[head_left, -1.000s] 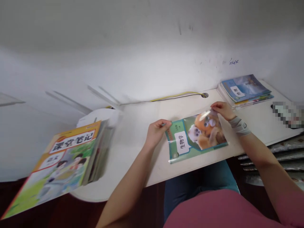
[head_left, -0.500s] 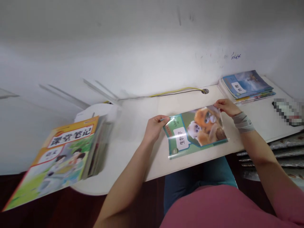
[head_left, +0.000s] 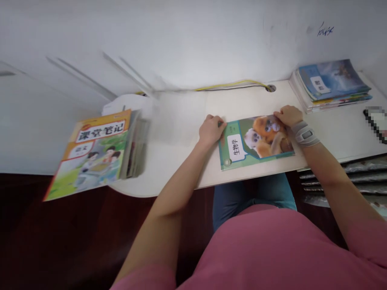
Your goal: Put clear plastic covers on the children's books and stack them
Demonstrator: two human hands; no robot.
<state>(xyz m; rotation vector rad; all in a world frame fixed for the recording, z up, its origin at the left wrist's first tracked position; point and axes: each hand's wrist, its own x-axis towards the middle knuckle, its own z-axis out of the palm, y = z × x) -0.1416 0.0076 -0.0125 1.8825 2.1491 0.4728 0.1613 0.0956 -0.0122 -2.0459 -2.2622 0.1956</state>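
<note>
A green biology textbook (head_left: 256, 143) with two monkeys on its cover lies sideways at the desk's front, its surface flatter than a moment ago. My left hand (head_left: 211, 129) is closed at the upper left corner, fingers curled and the thumb by the cover's edge. At the upper right corner my right hand (head_left: 289, 116) pinches the book's edge between thumb and fingers. A grey band with a dark oval face circles the right wrist. The undersides of both grips are hidden.
Left on the white desk (head_left: 178, 141) stands a book stack topped by a yellow-green workbook (head_left: 96, 151) overhanging the front edge. Books under a blue physics textbook (head_left: 332, 78) fill the back right. A yellow cable (head_left: 229, 85) enters a hole; a blurred-out phone-like object (head_left: 377, 123) lies far right.
The biology textbook, bent and raised in my hands before, now lies flatter on the desk. Both hands have come down with it. My view has tipped downward.
</note>
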